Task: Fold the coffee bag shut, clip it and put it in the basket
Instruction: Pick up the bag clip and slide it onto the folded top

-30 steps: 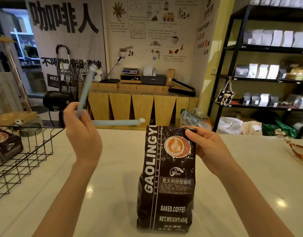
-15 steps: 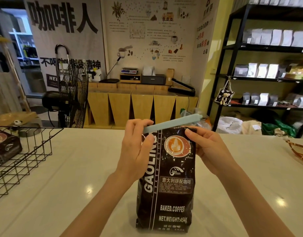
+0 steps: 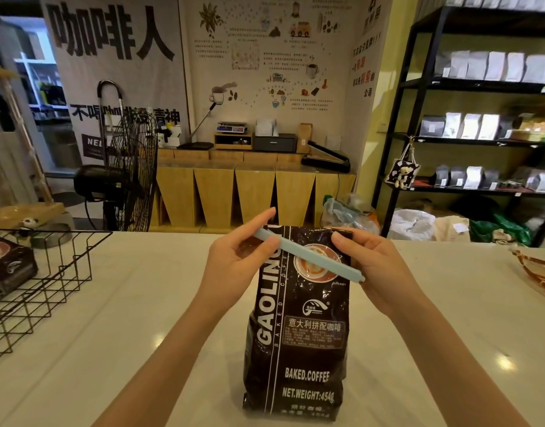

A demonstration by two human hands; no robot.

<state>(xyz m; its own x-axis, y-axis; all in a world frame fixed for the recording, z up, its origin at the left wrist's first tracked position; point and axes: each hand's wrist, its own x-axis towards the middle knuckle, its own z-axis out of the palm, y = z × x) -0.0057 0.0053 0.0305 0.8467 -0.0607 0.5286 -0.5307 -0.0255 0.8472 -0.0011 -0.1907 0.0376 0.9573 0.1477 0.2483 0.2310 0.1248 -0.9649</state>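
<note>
Far left on the counter (image 3: 117, 318): wire basket (image 3: 49, 282), cut off by the frame edge, with a dark bag (image 3: 9, 266) partly visible inside. Centre: coffee bag (image 3: 299, 334) upright on the counter, well apart from the basket. Left hand (image 3: 234, 266) pinches the upper end of the blue clip (image 3: 308, 254) between thumb and fingers. Clip lies slanted across the bag's front, hiding part of the logo. Can't tell if the clip grips the fold. Right hand (image 3: 373, 266) pinches the bag's top right corner; clip's lower end sits against its palm.
</note>
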